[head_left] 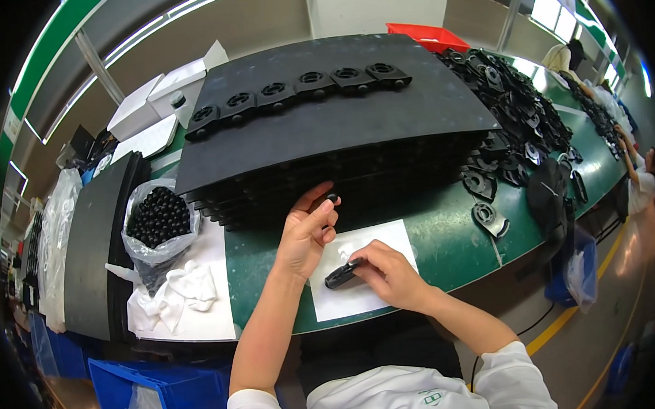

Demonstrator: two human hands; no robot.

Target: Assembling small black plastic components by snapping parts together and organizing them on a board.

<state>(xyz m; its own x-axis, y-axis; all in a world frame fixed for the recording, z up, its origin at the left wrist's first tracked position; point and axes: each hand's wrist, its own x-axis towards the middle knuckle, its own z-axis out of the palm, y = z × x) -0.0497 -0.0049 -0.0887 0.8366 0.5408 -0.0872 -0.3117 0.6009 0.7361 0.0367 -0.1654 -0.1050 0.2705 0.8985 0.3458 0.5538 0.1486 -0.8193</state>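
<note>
At frame centre, the left hand [307,233] pinches a black ball [332,198]. Below, the right hand [393,276] pinches a black part [339,275] projecting left of its fingers.

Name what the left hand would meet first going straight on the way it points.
The left hand would probably meet the front of the black board stack, though the depth between them is unclear.
</note>
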